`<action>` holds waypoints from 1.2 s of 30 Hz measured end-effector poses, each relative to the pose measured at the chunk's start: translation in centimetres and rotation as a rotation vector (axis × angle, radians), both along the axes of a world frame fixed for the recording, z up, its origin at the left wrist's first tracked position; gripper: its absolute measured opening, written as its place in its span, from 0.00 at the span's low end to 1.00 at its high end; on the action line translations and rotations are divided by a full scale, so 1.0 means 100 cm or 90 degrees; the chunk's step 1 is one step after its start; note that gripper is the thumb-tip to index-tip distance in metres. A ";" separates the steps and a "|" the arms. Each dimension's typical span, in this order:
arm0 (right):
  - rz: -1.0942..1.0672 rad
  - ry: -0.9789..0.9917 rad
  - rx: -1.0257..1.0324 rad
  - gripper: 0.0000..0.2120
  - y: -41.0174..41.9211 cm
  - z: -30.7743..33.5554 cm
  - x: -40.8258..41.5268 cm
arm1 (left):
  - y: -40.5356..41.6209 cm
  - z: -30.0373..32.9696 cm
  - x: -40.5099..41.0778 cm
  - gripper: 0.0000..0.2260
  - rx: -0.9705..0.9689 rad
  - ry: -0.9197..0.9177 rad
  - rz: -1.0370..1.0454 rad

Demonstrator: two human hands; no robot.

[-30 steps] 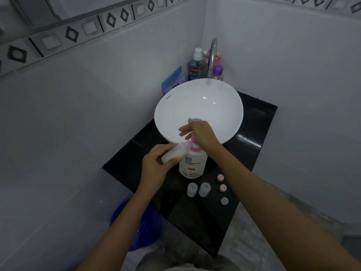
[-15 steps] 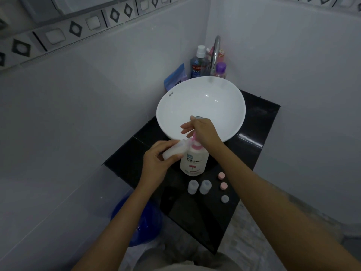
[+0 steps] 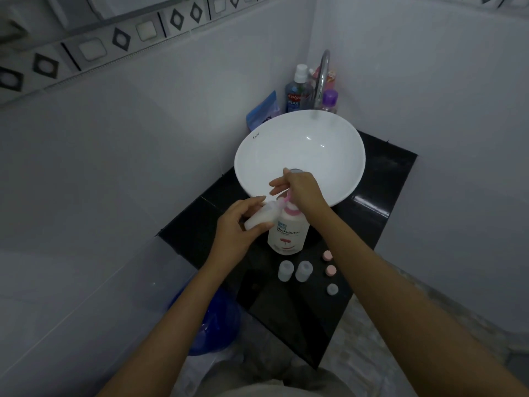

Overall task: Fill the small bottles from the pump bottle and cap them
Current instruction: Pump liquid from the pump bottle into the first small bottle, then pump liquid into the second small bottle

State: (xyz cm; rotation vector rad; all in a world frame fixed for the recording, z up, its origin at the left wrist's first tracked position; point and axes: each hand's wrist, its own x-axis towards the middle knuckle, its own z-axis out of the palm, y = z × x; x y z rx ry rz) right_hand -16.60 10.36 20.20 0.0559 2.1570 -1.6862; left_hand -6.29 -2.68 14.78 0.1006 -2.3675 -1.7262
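White sink [image 3: 300, 133] sits at the back of the black table [image 3: 380, 179], w/ the pump bottle [image 3: 287, 233] standing upright just in front of the sink's near rim. Right hand [image 3: 303, 190] rests on top of the pump head, fingers bent down over it and partly spread; can't tell how far the pump is pressed. Left hand [image 3: 237, 227] is closed round one small bottle [image 3: 262, 216], thumb and fingers wrapped on its lower half.

Key relation: that small bottle lies tilted, long axis running from low-left in the left hand up-right to the pink spout [image 3: 282, 202], mouth right at the spout tip. Whether the mouth is fully under the spout isn't clear from here. It looks part-filled w/ white liquid. Left hand is the nearer one to it; right hand is directly above the pump, so the stroke is straight down while the left keeps the mouth lined up.

Nearer the person, two more small bottles [image 3: 294, 270] stand upright side by side, uncapped, just in front of the pump bottle and between the forearms. To their right, three caps [image 3: 329, 271] lie in a loose row near the right forearm: two pink, one greyish. Capping not yet started, I'd judge.
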 end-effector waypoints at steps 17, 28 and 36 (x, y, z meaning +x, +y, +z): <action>-0.026 -0.006 -0.068 0.18 0.000 0.016 0.005 | 0.001 -0.028 0.006 0.17 -0.099 -0.026 0.025; -0.021 0.057 -0.050 0.16 0.012 -0.004 0.004 | 0.005 -0.099 0.026 0.13 -0.162 -0.241 -0.073; -0.024 0.057 -0.041 0.16 0.009 -0.008 0.000 | 0.009 -0.109 0.027 0.14 -0.193 -0.258 -0.097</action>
